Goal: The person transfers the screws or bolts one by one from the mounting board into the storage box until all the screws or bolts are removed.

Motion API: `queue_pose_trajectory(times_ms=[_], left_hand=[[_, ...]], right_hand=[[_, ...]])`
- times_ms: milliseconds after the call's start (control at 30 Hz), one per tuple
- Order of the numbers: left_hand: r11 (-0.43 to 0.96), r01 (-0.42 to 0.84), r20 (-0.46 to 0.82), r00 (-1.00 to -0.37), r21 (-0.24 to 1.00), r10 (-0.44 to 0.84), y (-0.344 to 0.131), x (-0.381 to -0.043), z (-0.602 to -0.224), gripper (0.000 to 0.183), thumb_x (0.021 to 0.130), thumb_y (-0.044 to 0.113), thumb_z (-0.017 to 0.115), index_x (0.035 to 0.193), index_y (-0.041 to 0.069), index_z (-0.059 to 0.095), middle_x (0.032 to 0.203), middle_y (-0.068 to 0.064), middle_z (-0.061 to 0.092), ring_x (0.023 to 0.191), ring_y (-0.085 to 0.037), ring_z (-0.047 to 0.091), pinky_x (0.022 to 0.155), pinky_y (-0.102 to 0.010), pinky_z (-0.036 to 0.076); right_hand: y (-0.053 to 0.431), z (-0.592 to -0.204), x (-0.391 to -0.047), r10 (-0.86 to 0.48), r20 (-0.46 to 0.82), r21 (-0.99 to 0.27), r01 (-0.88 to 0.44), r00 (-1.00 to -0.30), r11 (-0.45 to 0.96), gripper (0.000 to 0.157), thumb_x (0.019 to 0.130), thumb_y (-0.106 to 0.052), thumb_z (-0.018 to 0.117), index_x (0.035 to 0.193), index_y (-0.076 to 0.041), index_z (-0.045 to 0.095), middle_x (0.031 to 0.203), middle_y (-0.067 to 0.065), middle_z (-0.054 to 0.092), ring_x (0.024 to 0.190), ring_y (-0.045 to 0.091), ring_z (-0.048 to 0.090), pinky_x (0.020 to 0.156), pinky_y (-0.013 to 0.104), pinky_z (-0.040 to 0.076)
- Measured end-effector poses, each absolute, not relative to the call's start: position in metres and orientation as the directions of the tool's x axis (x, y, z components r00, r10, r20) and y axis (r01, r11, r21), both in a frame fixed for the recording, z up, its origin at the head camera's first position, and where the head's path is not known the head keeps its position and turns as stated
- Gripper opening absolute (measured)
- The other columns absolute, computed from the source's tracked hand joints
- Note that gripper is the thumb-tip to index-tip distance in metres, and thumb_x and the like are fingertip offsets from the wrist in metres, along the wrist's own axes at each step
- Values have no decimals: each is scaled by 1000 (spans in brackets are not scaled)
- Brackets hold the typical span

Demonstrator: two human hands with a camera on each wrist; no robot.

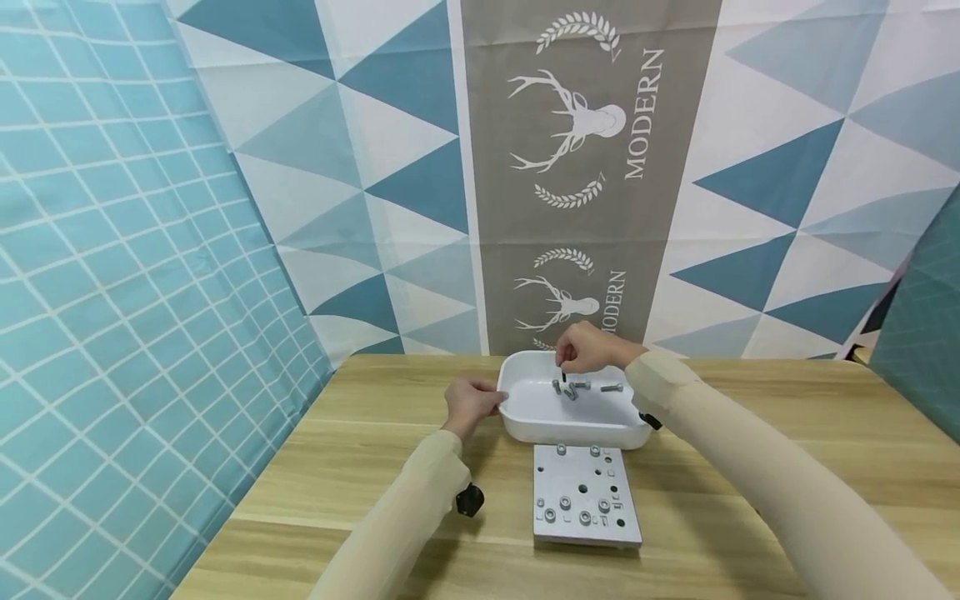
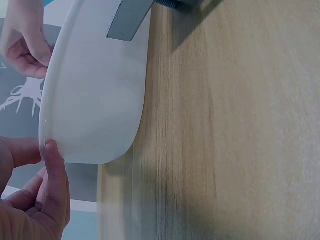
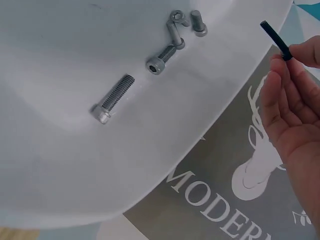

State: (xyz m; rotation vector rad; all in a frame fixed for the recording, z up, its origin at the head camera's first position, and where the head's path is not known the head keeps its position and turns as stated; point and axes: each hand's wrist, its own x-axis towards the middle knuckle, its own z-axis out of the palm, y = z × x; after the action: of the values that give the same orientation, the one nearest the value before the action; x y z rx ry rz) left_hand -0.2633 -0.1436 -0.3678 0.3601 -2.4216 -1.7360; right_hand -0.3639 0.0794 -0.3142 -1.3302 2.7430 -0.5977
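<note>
A white tray [image 1: 577, 433] stands on the table, and my left hand [image 1: 471, 402] pinches its left rim between thumb and finger, as the left wrist view shows. Over the tray's far side my right hand [image 1: 589, 347] holds a thin black screw [image 3: 276, 40]. Thumb and fingertips grip it at the head, and its threaded shank points away from the hand. Several silver socket-head bolts lie on the tray floor. One long bolt [image 3: 116, 99] lies apart from a cluster of shorter ones, among them a bolt [image 3: 161, 60] with its hex socket showing.
Just in front of the tray a silver metal plate [image 1: 558, 479] lies on the wooden table [image 1: 360, 467], with several bolts set in it and dark holes showing. A patterned cloth [image 1: 405, 167] hangs behind the table. Blue gridded cloth [image 1: 112, 292] hangs at the left.
</note>
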Motion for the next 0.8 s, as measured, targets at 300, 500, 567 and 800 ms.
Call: queue_pose_trajectory(times_ms=[300,500,567,800], left_hand=[[306,-118,-29,-960,945,-280,-143,-263,-369,15,76,5,77,85,-5,72,82,-17,70,55,-10,62,66,-31,64],[305,-98,-15,-964,947,-264,-143,-260,-369,14,74,3,78,83,-7,71,79,-17,70,55,-11,63,65,-32,64],[302,-91,-9,-965,949,-263,-143,-260,-371,14,74,1,78,83,-8,71,78,-17,70,53,-10,62,61,-28,63],[299,-92,-3,-959,950,-285,-144,-259,-369,15,74,1,77,83,-8,71,81,-19,70,51,-8,59,57,-25,62]], right_hand=[[80,-322,-369,-725,121,-339,-715,-678,611,6,78,-2,66,78,-4,71,74,5,71,65,7,60,61,18,54],[82,-321,-365,-714,71,-340,-690,-697,640,5,80,-3,66,79,-5,71,76,5,70,66,8,60,62,19,55],[84,-321,-362,-715,61,-342,-688,-696,640,5,81,-3,66,80,-5,71,76,5,70,67,8,59,62,19,55],[88,-310,-353,-724,85,-314,-708,-685,633,5,80,-3,65,80,-5,70,76,4,70,67,7,60,62,18,55]])
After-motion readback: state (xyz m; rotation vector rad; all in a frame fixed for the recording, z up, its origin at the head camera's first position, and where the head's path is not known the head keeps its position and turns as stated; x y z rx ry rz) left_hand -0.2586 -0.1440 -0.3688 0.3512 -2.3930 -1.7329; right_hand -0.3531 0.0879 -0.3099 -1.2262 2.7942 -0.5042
